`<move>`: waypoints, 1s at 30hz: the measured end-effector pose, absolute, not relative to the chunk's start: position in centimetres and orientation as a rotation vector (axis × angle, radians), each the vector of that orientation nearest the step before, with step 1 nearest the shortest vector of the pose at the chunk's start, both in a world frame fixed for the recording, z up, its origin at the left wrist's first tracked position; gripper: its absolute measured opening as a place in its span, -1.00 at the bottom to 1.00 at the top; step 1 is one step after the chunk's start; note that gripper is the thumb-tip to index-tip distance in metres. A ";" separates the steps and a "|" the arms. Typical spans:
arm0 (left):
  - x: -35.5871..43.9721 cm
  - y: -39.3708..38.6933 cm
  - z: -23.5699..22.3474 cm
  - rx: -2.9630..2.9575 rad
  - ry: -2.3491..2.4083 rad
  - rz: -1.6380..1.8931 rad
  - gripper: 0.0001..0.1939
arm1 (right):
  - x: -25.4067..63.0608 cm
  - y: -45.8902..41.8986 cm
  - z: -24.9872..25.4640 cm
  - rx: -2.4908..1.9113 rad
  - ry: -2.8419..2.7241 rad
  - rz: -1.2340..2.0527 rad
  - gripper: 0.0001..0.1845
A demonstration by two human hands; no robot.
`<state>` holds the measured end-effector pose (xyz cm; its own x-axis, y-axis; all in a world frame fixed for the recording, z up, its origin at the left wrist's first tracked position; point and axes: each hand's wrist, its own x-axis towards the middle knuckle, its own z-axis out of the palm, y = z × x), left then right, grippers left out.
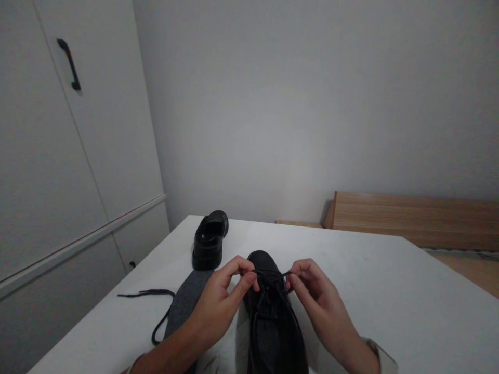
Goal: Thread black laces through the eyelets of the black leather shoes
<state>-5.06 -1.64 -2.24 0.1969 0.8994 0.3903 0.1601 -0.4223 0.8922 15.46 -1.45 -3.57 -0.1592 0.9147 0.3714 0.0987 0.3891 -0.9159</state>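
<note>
A black lace-up shoe (pixel 275 322) stands on the white table in front of me, toe pointing away. At its left side my left hand (pixel 224 296) pinches the black shoelace (pixel 268 271) between thumb and forefinger. My right hand (pixel 315 296) grips the lace on the other side, close to the upper eyelets. The lace runs across the shoe between both hands. Under my left forearm lies a dark grey insole (pixel 195 291), partly hidden. A loose black shoelace (pixel 156 292) curls on the table to the left of it.
Farther back on the white table (pixel 370 291) is a second black shoe (pixel 210 240), its heel towards me. A white cabinet (pixel 86 130) with a black handle (pixel 69 65) rises on the left. Behind the table's right side is a wooden headboard (pixel 409 218) against the wall.
</note>
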 end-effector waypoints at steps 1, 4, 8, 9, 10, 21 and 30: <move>-5.1 -1.7 -2.2 1.737 0.998 1.278 -0.78 | 15.5 -1.4 -3.6 -0.933 -1.538 0.937 -0.75; -5.3 -1.9 -1.9 1.779 0.992 1.243 -0.80 | 15.8 -1.5 -3.5 -0.906 -1.488 1.012 -0.72; -5.5 -2.3 -1.5 1.964 0.962 1.170 -0.87 | 16.0 -1.6 -3.5 -0.843 -1.567 1.125 -0.63; -5.5 -2.3 -1.4 2.005 0.965 1.154 -0.87 | 16.0 -1.6 -3.5 -0.845 -1.589 1.117 -0.62; -5.4 -2.3 -1.4 2.035 0.974 1.145 -0.88 | 15.9 -1.6 -3.5 -0.854 -1.604 1.104 -0.63; -5.3 -1.8 -1.7 1.887 0.915 1.272 -0.77 | 15.7 -1.6 -3.3 -0.842 -1.415 0.963 -0.69; -5.3 -1.8 -2.0 1.697 0.991 1.339 -0.64 | 15.9 -1.9 -3.5 -0.888 -1.371 0.691 -0.85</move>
<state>-5.29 -1.80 -1.96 0.1552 0.9015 0.4040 0.1227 -0.4233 0.8976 15.89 -1.89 -3.52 0.1000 0.8464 0.5231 0.0831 0.5168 -0.8521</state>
